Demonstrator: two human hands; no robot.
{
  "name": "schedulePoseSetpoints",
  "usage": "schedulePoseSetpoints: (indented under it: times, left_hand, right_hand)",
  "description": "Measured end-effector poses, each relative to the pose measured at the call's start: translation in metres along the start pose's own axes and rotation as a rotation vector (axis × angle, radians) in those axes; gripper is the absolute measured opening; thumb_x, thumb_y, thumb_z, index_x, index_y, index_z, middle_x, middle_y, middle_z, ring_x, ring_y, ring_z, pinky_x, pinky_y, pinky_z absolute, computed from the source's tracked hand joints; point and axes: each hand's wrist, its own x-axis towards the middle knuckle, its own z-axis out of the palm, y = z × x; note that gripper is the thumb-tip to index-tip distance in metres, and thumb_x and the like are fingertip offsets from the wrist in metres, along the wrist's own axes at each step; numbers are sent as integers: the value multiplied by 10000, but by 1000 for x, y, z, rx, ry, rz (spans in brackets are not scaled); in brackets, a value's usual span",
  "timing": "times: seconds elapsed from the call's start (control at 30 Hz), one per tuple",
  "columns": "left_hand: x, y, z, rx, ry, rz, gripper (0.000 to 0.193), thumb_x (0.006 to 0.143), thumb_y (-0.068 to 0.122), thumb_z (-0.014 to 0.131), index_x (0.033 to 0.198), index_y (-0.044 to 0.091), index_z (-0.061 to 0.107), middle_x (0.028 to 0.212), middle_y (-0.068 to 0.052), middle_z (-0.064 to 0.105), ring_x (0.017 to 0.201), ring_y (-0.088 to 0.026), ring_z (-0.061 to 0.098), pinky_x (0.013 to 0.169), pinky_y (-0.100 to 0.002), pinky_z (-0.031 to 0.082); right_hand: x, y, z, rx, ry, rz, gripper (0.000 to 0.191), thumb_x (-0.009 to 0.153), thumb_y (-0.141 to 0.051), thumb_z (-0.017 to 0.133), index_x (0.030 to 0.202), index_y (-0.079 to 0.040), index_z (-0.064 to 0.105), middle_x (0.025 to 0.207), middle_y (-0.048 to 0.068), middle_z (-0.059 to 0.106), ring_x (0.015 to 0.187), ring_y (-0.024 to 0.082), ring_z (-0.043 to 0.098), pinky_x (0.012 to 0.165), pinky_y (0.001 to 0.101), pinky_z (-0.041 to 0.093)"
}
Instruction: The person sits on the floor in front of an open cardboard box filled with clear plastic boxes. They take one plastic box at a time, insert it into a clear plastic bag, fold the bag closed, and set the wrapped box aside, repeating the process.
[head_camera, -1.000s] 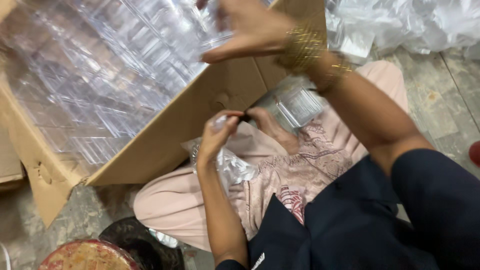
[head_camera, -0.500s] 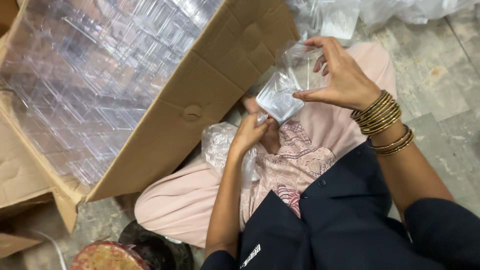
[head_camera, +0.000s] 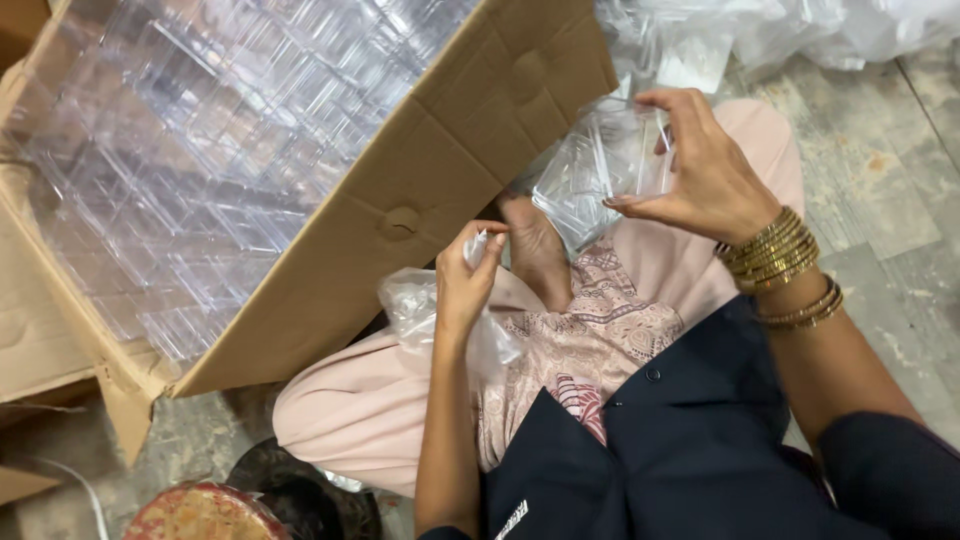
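We grip a clear plastic box (head_camera: 600, 170) in our right hand (head_camera: 705, 170) while our left hand (head_camera: 465, 285) pinches a thin plastic bag (head_camera: 420, 305), so bagging seems underway; next, we judge, the mouth must open.

Upper left of frame: open cardboard box (head_camera: 420, 210) packed with clear plastic cases (head_camera: 200, 150), its flap slanting toward centre and closing off that side. Centre: narrow gap between left hand (head_camera: 465, 285) and right hand (head_camera: 705, 175), partly filled by a bare foot (head_camera: 535, 250) and a clear case (head_camera: 600, 165). Top right: heaped plastic wrapping (head_camera: 800, 30). Right edge: bare floor (head_camera: 900, 200), open passage. Lower left: round patterned object (head_camera: 200, 512).
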Motion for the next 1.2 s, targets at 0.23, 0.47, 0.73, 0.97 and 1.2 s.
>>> schedulePoseSetpoints:
  times: [0.23,0.47,0.73,0.97,1.2]
  left_hand:
    - [-13,38,19,-1023,-344,-35,967,896,726,600,1605,157,268,1293,-152,631,1049,-183,616,791,-293,552]
    - [-10,28,14,-935,-96,-33,974,898,659,632,1623,165,208,1264,-147,576,1202,-295,647,1017,-464,586]
    - [-11,13,34,-903,2,27,950,951,612,640,1666,165,202,1247,-144,604,1069,-167,652,872,-298,552]
    - [-12,13,36,-1202,70,-95,865,960,653,517,1639,244,170,1297,-180,601,456,-64,417,392,-196,313]
    - [-15,24,49,-832,360,62,857,994,658,494,1636,177,191,1296,-185,566,834,-161,574,673,-263,422]
  right_hand:
    - [-9,-67,45,202,-100,-131,1039,693,-340,905,1505,-51,324,1406,180,483,1118,286,575,878,344,569]
    - [-8,-69,63,381,-178,-55,1012,737,-361,889,1483,-22,295,1433,236,343,1216,317,558,952,381,564]
    - [-18,-60,70,355,-160,-36,741,727,-107,763,1371,10,416,1320,189,452,1128,268,594,974,365,535]
    - [-14,-67,80,424,62,-71,657,864,-153,740,1372,53,377,1269,192,436,1054,249,597,935,335,552]
    - [-17,-79,91,269,33,-150,556,851,-237,820,1261,-9,521,1350,217,529,1289,355,571,1045,407,493]
